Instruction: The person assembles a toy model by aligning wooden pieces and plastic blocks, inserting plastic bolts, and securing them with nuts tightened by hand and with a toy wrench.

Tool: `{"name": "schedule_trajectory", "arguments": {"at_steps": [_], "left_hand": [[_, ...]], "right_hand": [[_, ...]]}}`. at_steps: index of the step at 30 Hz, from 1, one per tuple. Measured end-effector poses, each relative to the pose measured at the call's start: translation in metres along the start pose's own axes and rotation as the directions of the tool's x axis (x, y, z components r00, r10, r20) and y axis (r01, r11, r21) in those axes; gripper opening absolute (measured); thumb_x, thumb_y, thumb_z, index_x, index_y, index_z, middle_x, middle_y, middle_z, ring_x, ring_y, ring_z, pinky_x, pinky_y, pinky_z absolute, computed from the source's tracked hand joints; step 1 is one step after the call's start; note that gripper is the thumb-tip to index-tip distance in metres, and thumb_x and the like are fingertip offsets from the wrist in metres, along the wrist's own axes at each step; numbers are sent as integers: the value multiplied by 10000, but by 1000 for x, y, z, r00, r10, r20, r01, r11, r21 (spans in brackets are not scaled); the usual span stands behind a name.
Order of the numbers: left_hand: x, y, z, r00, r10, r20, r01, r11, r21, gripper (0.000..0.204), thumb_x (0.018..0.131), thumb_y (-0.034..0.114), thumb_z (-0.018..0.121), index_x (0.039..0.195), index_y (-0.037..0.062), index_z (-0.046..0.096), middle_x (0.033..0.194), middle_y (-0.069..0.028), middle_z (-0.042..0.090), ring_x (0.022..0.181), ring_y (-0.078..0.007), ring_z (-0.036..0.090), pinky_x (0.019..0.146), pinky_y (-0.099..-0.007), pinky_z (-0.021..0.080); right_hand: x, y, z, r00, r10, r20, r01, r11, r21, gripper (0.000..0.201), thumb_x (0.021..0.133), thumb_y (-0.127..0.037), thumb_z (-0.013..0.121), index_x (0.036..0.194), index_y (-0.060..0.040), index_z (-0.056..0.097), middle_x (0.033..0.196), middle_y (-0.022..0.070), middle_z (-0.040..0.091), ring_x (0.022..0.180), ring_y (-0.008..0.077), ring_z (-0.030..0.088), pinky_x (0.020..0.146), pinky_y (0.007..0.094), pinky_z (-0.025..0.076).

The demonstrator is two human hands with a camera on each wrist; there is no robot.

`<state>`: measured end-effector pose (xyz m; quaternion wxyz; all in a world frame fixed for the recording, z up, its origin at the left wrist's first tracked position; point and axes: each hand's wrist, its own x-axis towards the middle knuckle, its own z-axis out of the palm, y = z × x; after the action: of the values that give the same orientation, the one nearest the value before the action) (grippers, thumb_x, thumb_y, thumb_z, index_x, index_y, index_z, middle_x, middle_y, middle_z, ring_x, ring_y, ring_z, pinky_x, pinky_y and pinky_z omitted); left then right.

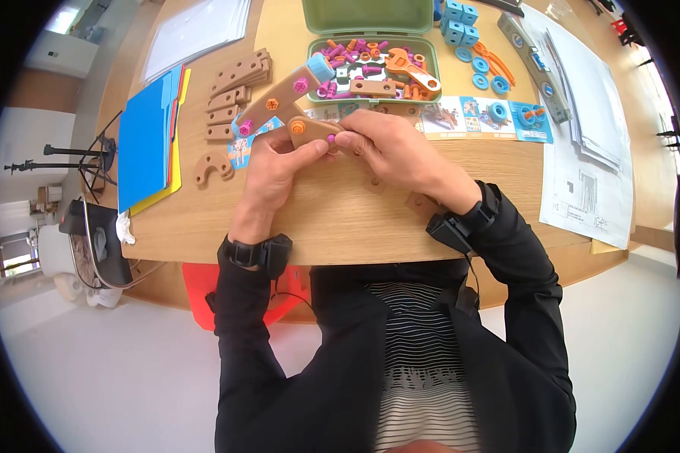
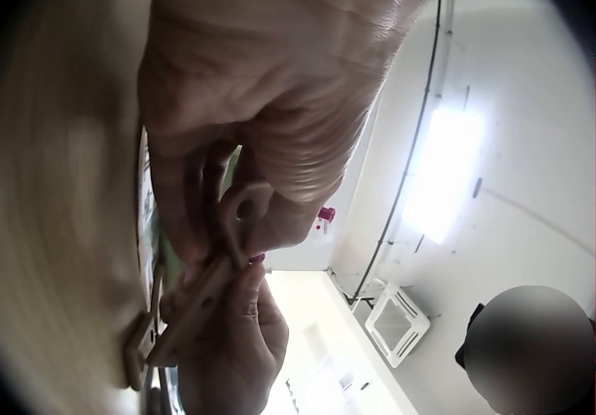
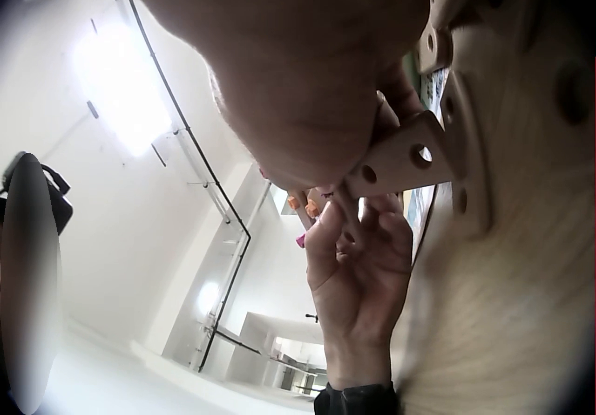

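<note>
A jointed toy assembly of brown, wood-look perforated pieces (image 1: pixel 283 97) slants up to the left, with purple and orange bolts and light-blue end parts. My left hand (image 1: pixel 273 170) grips its lower plate (image 1: pixel 310 132), the thumb lying along it. With thumb and fingers my right hand (image 1: pixel 397 147) pinches a perforated strip (image 3: pixel 396 162) against that plate. A purple bolt (image 1: pixel 331 139) shows at the joint, right by both thumb tips. In the left wrist view the strip (image 2: pixel 197 314) crosses under the plate's rounded end (image 2: pixel 244 212). The right fingertips are partly hidden behind the pieces.
A green case (image 1: pixel 435 57) full of bolts and a toy wrench (image 1: pixel 412 69) stands beyond the hands. Perforated strips (image 1: pixel 238 72) and a curved piece (image 1: pixel 213 170) lie left. Blue cubes (image 1: pixel 461 24), orange pliers (image 1: pixel 495 62) and papers (image 1: pixel 582 151) are right; a blue folder (image 1: pixel 147 136) sits far left.
</note>
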<state>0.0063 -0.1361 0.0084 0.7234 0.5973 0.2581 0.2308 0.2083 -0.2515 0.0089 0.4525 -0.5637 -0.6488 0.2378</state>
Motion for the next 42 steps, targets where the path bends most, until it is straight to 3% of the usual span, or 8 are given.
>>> {"name": "schedule_trajectory", "arguments": {"at_steps": [6, 11, 12, 16, 23, 32, 40, 42], "left_hand": [[2, -5, -9, 999, -46, 13, 47, 997, -67, 260, 979, 123, 743, 1182, -39, 763, 1111, -110, 786, 995, -188, 743, 871, -333, 610], [4, -3, -11, 998, -43, -45, 34, 983, -182, 273, 982, 121, 736, 1183, -64, 747, 1113, -130, 786, 999, -208, 756, 874, -333, 617], [4, -1, -12, 997, -45, -59, 33, 982, -184, 277, 984, 123, 735, 1179, -74, 742, 1112, -141, 786, 988, -214, 763, 869, -328, 623], [6, -1, -13, 993, -53, -101, 33, 981, -190, 282, 987, 124, 736, 1169, -91, 733, 1098, -169, 786, 948, -226, 780, 858, -315, 639], [10, -2, -13, 987, -70, -148, 44, 984, -172, 260, 982, 107, 736, 1143, -97, 732, 1055, -172, 788, 918, -223, 784, 835, -314, 656], [10, 0, -15, 979, -67, -192, 21, 973, -231, 233, 967, 86, 726, 1108, -99, 737, 1021, -170, 782, 871, -213, 778, 809, -322, 670], [10, -2, -16, 970, -44, -238, -11, 975, -223, 264, 965, 110, 713, 1130, -95, 726, 1019, -175, 776, 878, -221, 778, 804, -314, 657], [8, 3, -16, 967, -27, -253, -33, 973, -227, 267, 964, 113, 710, 1133, -94, 722, 1021, -173, 774, 879, -230, 778, 804, -319, 653]], "right_hand": [[0, -3, 0, 1000, 19, 7, -18, 996, -89, 340, 1080, -324, 614, 935, -24, 676, 862, 189, 679, 853, 430, 670, 739, 504, 515], [12, 4, -15, 963, 25, -267, -34, 999, -31, 302, 1069, -252, 648, 908, 0, 691, 788, 176, 659, 739, 352, 648, 684, 434, 507], [10, 1, -21, 939, 106, -326, -106, 994, 19, 229, 1061, -196, 659, 994, 13, 723, 799, 159, 680, 722, 312, 643, 678, 415, 508], [18, 22, -36, 895, 47, -443, -96, 991, -90, 179, 1034, -148, 673, 1096, 1, 750, 872, 137, 721, 775, 305, 664, 730, 377, 534], [34, 25, -23, 940, -226, -256, 87, 884, -460, 198, 983, -83, 649, 1138, -37, 763, 1034, 97, 740, 1075, 328, 628, 939, 426, 541], [47, 32, -46, 966, -74, -248, -59, 870, -489, 197, 1003, -90, 655, 1163, -47, 762, 1150, 106, 756, 1156, 317, 630, 967, 412, 541], [28, 19, -92, 991, 99, -86, -126, 896, -425, 156, 960, -153, 714, 1042, -57, 806, 1024, 75, 781, 1022, 299, 673, 892, 407, 550], [26, 28, -102, 984, 71, -162, -138, 880, -455, 156, 951, -151, 725, 1043, -53, 804, 1009, 79, 780, 995, 298, 676, 881, 409, 548]]}}
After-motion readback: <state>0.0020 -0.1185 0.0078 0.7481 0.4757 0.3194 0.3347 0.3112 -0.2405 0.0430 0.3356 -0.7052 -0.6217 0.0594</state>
